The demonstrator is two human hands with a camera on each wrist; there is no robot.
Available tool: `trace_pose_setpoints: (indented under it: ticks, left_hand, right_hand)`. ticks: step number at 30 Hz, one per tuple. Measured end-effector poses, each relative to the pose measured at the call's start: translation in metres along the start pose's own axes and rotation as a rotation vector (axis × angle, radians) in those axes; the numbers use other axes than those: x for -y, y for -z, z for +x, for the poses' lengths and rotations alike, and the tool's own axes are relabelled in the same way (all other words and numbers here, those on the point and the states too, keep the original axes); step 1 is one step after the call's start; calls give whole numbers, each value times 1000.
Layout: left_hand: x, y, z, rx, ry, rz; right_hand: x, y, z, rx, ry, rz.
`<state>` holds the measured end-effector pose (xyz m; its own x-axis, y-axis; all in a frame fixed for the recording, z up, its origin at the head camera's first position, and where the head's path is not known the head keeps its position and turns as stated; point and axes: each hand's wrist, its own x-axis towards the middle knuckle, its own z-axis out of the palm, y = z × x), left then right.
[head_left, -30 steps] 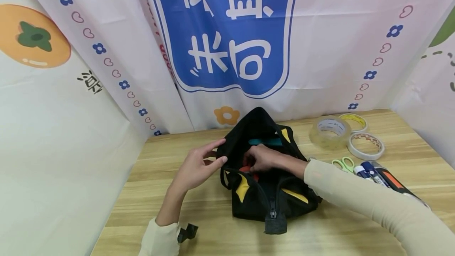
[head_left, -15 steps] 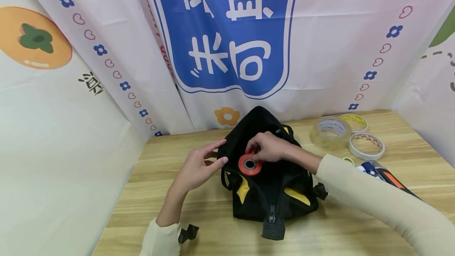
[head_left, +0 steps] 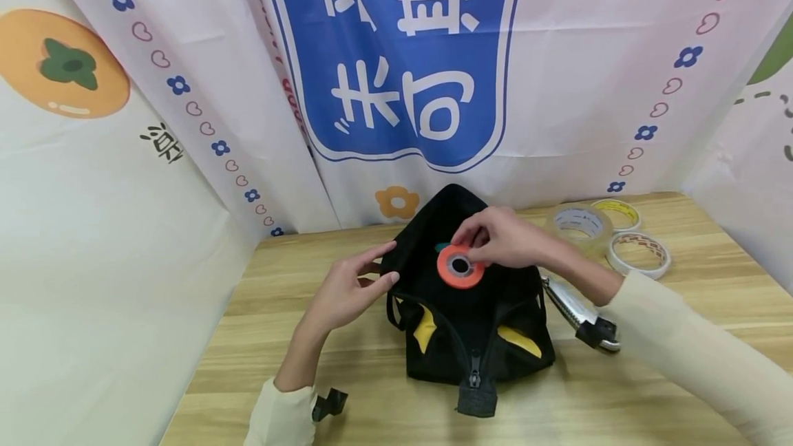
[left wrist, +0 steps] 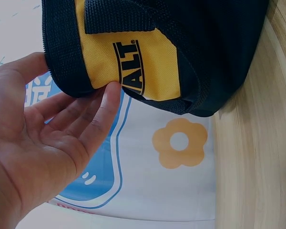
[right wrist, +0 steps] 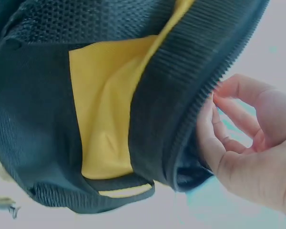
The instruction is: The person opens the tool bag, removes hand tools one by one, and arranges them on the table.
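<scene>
A black and yellow tool bag point(head_left: 434, 356) stands on the wooden table with its zipped mouth spread wide. My left hand point(head_left: 347, 294) pinches the bag's left rim; in the left wrist view the thumb point(left wrist: 34, 64) is at the zip edge and the fingertips are against the yellow panel. Over the bag's opening, my right hand point(head_left: 504, 236) holds a roll of red-orange tape point(head_left: 447, 268) between thumb and fingers, its flat side showing. Behind the roll, a bit of a teal thing point(head_left: 441, 247) shows inside the bag. In the right wrist view, the bag's rim hides the roll.
At the back right lie a clear packing tape roll point(head_left: 576, 226), a white tape roll point(head_left: 638, 270) and a roll with a yellow core point(head_left: 619, 212). A long silvery item point(head_left: 565, 301) lies right of the bag, partly under my right sleeve point(head_left: 681, 343). A printed cloth point(head_left: 557, 122) hangs behind.
My right hand has come up out of the bag with the red-orange tape roll, moving up and to the right. My left hand has stayed at the rim.
</scene>
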<state>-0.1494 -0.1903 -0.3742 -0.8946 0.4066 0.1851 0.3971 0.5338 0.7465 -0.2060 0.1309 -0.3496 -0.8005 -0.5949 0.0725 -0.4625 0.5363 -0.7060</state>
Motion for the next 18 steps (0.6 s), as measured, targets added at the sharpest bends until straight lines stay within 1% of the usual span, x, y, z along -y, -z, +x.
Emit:
trace_pose_setpoints:
  ticks: [7, 10, 13, 18]
  left_hand:
    - [0, 0, 0, 1, -2, 6]
    - [1, 0, 0, 1, 1, 6]
    - [1, 0, 0, 0, 1, 6]
    - [1, 0, 0, -3, -1, 11]
  right_hand:
    - [1, 19, -33, -73, -7, 0]
    - [-4, 26, -47, -93, -36, -8]
    - [-11, 34, -63, -129, -86, -29]
    - [-30, 47, -89, -169, -153, -45]
